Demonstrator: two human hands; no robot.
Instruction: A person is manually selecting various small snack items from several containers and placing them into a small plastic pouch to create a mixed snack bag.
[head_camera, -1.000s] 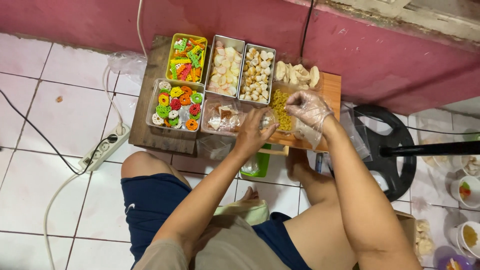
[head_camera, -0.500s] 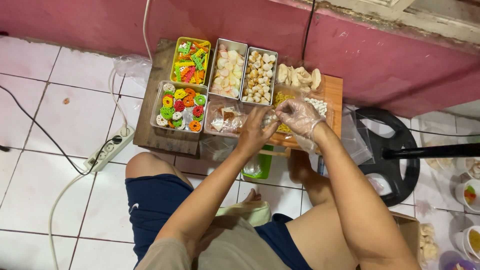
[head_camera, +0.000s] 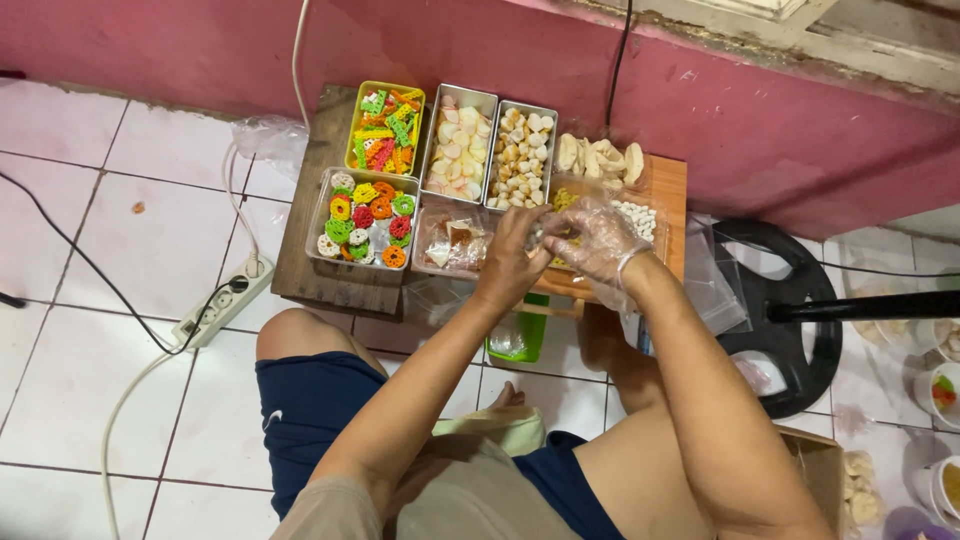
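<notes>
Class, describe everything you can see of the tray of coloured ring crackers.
The tray is shallow, rectangular and looks like clear plastic. It holds a loose single layer of flower-like ring crackers in green, yellow, red, orange and white. It sits flat on the left of a low wooden board, in front of a yellow tray. Neither hand touches it.

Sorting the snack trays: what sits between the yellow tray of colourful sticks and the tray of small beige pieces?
In the head view, a metal tray of pale pink-white chips sits between the yellow tray and the beige-piece tray.
</notes>
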